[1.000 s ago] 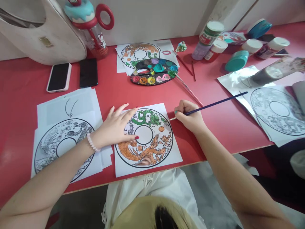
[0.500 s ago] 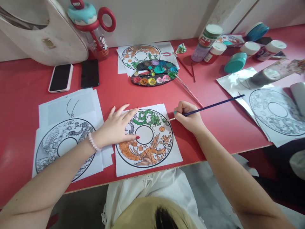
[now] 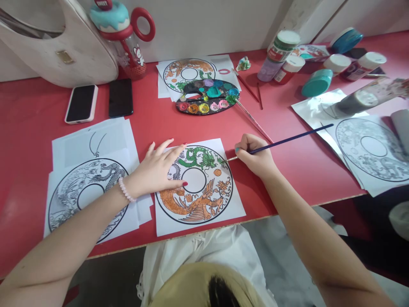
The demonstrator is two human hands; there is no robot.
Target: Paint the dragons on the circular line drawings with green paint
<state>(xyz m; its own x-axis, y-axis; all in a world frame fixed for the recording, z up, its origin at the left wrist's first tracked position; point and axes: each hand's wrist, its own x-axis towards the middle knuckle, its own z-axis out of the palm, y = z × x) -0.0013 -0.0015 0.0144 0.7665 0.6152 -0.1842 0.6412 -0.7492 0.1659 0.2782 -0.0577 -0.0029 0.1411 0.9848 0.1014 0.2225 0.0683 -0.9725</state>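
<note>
The coloring sheet lies on the red table, close to the near edge and between the two hands. Its printed ring carries a green dragon at the top and an orange phoenix at the bottom; a small orange disc sits to the right of the inner circle. The left hand is spread open, palm down, over the upper left part of the sheet and grasps nothing; its thumb points to the inner circle. A beaded bracelet encircles the left wrist. The right hand is closed in a pen grip around the blue-handled paintbrush. The brush tip is positioned at the upper right border of the ring, just beside green paint; contact with the paper cannot be confirmed. A black oval palette, loaded with two rows of paint, is located beyond the sheet and partly overlaps a second colored print. A pink-handled paintbrush rests with its bristle end at the palette's green paint. To the left, a line-art print lies beneath the left forearm, with a white-cased phone and a dark phone side by side beyond it. At the far right, a teal paint jar stands near a red paint jar.
</note>
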